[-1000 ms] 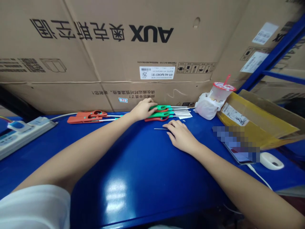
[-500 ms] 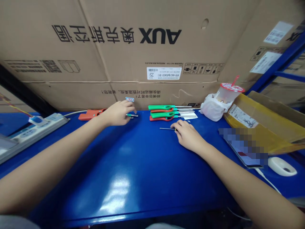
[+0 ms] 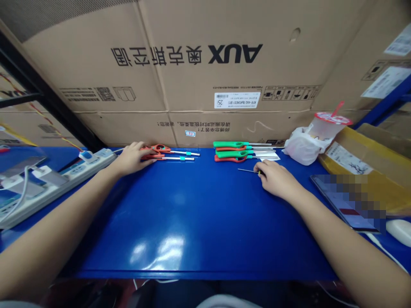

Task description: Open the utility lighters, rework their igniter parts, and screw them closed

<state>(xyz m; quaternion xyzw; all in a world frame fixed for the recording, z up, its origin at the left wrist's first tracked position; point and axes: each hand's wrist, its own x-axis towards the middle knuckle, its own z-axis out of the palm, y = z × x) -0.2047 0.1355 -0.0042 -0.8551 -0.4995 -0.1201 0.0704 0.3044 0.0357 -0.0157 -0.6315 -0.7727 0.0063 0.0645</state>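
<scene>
Two orange long-nosed gas lighters (image 3: 161, 148) lie side by side on the blue table, their metal tubes pointing right. My left hand (image 3: 132, 158) is closed over the ends of their handles, which it partly hides. At the right my right hand (image 3: 276, 177) is closed round a small screwdriver (image 3: 246, 170). Its thin shaft points left, and most of the handle is hidden in the fingers. Just behind this hand lies a stack of green and orange gas lighters (image 3: 230, 154), their tubes also pointing right.
A large cardboard box (image 3: 192, 98) stands along the back. To the left is a white power strip (image 3: 75, 173) with plugs. At the right are a drink cup (image 3: 329, 125) in a plastic bag, an open yellow-taped carton (image 3: 379, 179), a phone (image 3: 340, 205) and a white mouse (image 3: 400, 231).
My left hand has moved left from the lighters' tubes to their handle ends, uncovering the tubes. The right hand still holds the screwdriver. The whole view has shifted left.
</scene>
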